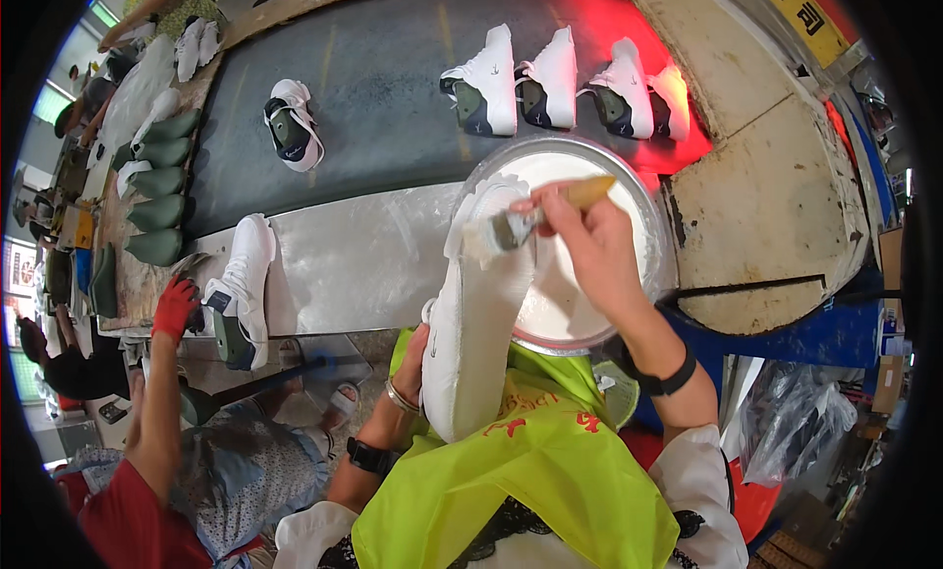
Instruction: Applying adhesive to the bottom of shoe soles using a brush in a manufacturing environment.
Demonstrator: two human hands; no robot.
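A white shoe [471,343] rests in my left hand [409,368], its sole turned up and its toe pointing toward me. The fingers of that hand are closed around the shoe's side and partly hidden behind it. My right hand [596,250] grips a paintbrush [513,229] by its wooden handle. The bristles touch the sole near the far end of the shoe. Beyond and beside the shoe is a round metal basin [656,215] of white liquid, partly covered by the shoe and my right hand.
Several white shoes [486,83] stand at the right on a dark conveyor belt [383,97], under red light. One shoe [292,127] sits farther left; another [242,284] lies on the metal ledge [334,284]. At left are green shoe-shaped pieces [157,215] and a co-worker's red-gloved hand [175,310].
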